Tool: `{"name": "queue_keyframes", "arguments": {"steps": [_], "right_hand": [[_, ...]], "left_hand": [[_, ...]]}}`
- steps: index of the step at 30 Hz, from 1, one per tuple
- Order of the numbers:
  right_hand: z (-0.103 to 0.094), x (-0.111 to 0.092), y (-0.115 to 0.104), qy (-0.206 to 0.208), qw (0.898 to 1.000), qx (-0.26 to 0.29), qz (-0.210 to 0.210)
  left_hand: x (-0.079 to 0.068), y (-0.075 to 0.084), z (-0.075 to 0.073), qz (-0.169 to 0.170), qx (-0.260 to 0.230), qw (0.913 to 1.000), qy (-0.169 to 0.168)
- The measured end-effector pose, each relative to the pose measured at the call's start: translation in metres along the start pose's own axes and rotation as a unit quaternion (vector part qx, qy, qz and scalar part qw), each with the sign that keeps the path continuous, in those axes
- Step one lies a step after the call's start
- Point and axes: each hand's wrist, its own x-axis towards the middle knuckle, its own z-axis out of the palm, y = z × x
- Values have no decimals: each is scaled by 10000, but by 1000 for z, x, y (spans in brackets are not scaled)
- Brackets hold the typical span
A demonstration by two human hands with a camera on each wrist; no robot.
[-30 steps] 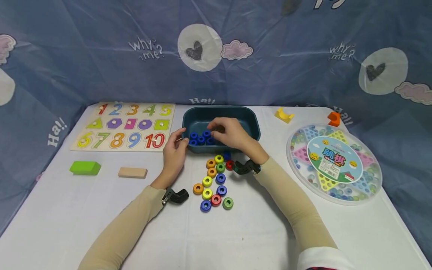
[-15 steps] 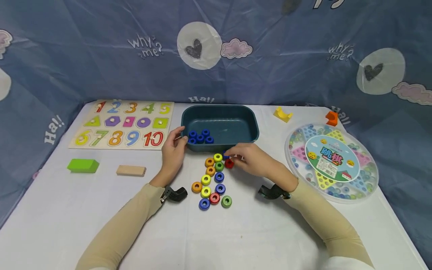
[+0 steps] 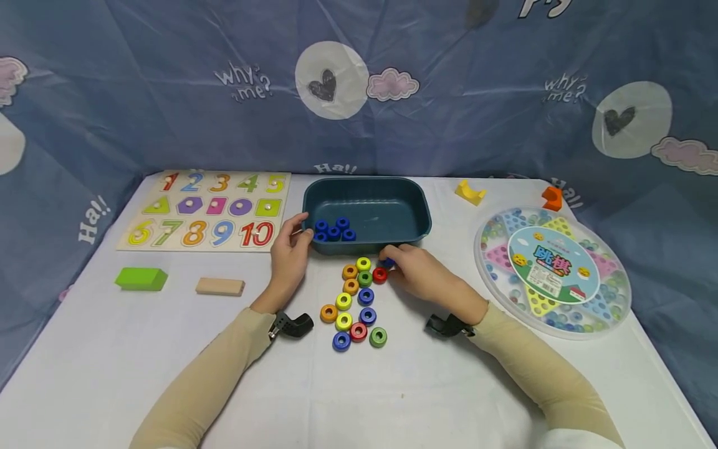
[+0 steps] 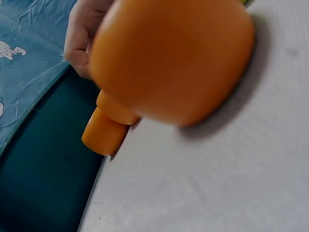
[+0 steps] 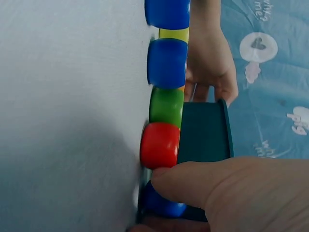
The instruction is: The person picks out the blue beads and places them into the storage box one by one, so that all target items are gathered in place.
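Note:
My left hand holds the left end of the dark teal plastic tub, thumb and fingertips at its rim. Several blue ring beads lie in the tub's front left corner. In front of the tub, my right hand pinches a blue ring bead between thumb and fingers, at table level. Right beside that thumb sits a red ring bead, with a green ring bead behind it. More ring beads in orange, yellow, blue, red and green trail toward me, including a yellow one.
A wooden number board lies left of the tub, a green block and a plain wooden block before it. To the right are a round marble game box, a yellow arch piece and an orange one.
My right hand has come out of the tub to the table in front, taken hold of the blue bead beside the red one and shifted it slightly right. My left hand stays put.

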Motion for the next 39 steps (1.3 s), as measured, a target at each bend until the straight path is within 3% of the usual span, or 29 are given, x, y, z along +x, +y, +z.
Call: {"name": "queue_keyframes", "arguments": {"steps": [7,15,20,25,33,39], "right_hand": [[-2,-6,10,-138,9990,294,320],[0,-11,11,478,9984,-82,279],[4,-9,14,624,9977,245,71],[4,-7,15,446,9959,751,-212],[-1,-8,12,217,9964,723,-382],[-24,-10,6,663,9901,942,-798]], "left_hand": [[-1,2,1,-46,2,10000,0],[0,3,-1,68,-30,10000,9],[0,3,-2,62,-20,10000,7],[0,3,-2,5,12,10000,0],[0,3,-1,-114,32,9999,-2],[0,4,-1,-62,65,10000,-7]]}}
